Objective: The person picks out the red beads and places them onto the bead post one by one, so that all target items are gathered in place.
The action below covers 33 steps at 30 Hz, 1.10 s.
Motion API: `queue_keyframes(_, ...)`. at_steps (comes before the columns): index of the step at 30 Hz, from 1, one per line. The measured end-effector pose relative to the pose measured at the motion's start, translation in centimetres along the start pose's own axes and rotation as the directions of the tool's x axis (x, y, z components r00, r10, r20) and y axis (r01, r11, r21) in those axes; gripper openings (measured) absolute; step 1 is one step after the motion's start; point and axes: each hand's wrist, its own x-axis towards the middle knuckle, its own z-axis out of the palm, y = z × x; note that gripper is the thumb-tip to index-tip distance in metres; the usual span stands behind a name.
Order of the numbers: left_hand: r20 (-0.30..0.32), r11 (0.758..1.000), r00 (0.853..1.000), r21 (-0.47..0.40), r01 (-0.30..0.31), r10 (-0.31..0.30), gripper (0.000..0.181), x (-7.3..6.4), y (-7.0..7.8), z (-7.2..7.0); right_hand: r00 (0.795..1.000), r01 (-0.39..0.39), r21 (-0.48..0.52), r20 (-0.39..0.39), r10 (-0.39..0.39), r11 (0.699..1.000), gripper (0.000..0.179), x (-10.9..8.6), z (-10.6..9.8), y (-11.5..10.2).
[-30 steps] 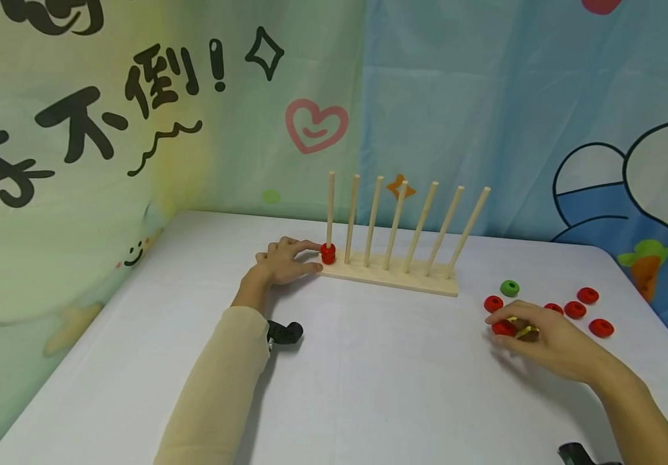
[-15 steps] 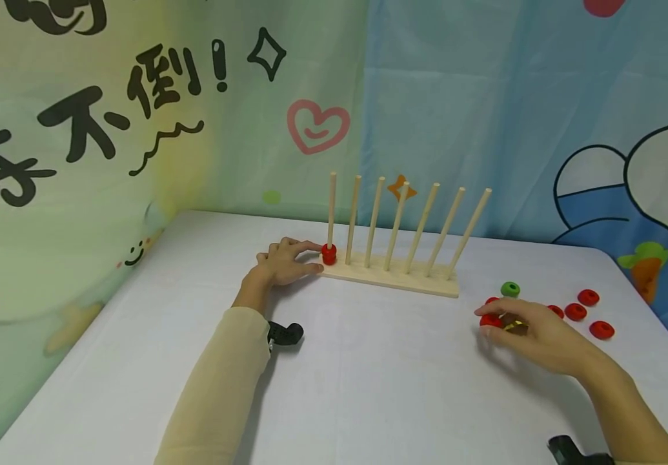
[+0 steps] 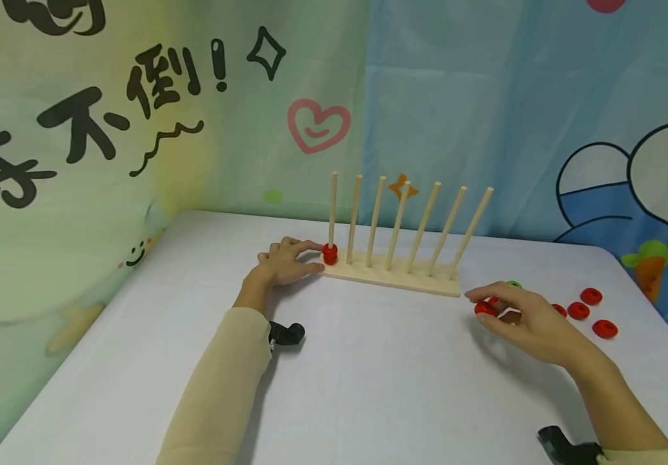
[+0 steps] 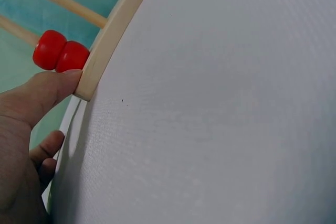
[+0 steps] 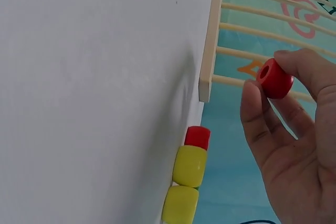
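Observation:
A wooden peg rack [image 3: 392, 278] with several upright pegs stands toward the back of the table. Two red beads [image 3: 330, 254] are stacked low on its leftmost peg. My left hand [image 3: 286, 261] holds the rack's left end, thumb at the front corner and index finger beside the stack. In the left wrist view its thumb [image 4: 50, 90] presses the base's end just below the red beads. Off the rack's right end, my right hand [image 3: 537, 326] pinches a red bead [image 5: 276, 80] between thumb and fingertips, raised above the table with its hole showing in the right wrist view.
Several loose red beads [image 3: 605, 329] lie right of my right hand. A green bead [image 3: 514, 284] shows partly behind that hand. Two yellow beads [image 5: 190, 166] and a red one [image 5: 198, 137] sit in a row in the right wrist view. A printed cloth [image 3: 444, 116] hangs behind the table.
My right hand has moved left and slightly away from me, carrying the red bead toward the rack's right end. My left hand stays in place on the rack.

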Motion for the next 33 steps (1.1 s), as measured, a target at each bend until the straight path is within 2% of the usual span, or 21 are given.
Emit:
queue_keyframes(4, 0.000, 1.000, 1.000, -0.004, 0.002, -0.002, 0.055, -0.1, 0.0, 0.0, 1.000, 0.024, -0.008, -0.011, -0.024, 1.000, 0.030, 0.2, 0.3, 0.1)
queue_keyframes(8, 0.001, 1.000, 1.000, -0.001, 0.003, -0.003, 0.056, -0.1, 0.1, 0.0, 0.999, 0.029, -0.037, -0.017, -0.029, 0.999, 0.040, 0.4, 0.4, 0.1)
queue_keyframes(13, 0.001, 1.000, 1.000, -0.001, 0.004, -0.004, 0.056, -0.1, 0.1, 0.0, 0.999, 0.030, -0.028, -0.015, -0.031, 0.999, 0.047, 0.7, 0.6, -0.1)
queue_keyframes(19, 0.001, 1.000, 1.000, -0.007, -0.001, 0.001, 0.056, -0.1, 0.1, 0.0, 0.999, 0.034, -0.007, -0.019, -0.034, 0.999, 0.041, 1.2, 1.2, -0.6)
queue_keyframes(26, -0.004, 1.000, 1.000, -0.003, 0.002, -0.002, 0.056, -0.1, 0.0, 0.0, 0.998, 0.031, 0.009, -0.059, -0.030, 0.999, 0.039, 2.2, 1.5, -1.0)
queue_keyframes(33, -0.014, 1.000, 1.000, 0.015, -0.002, 0.002, 0.056, 0.0, -0.1, 0.1, 0.997, 0.069, 0.041, -0.020, -0.068, 0.997, 0.040, 3.4, 1.7, -1.9)
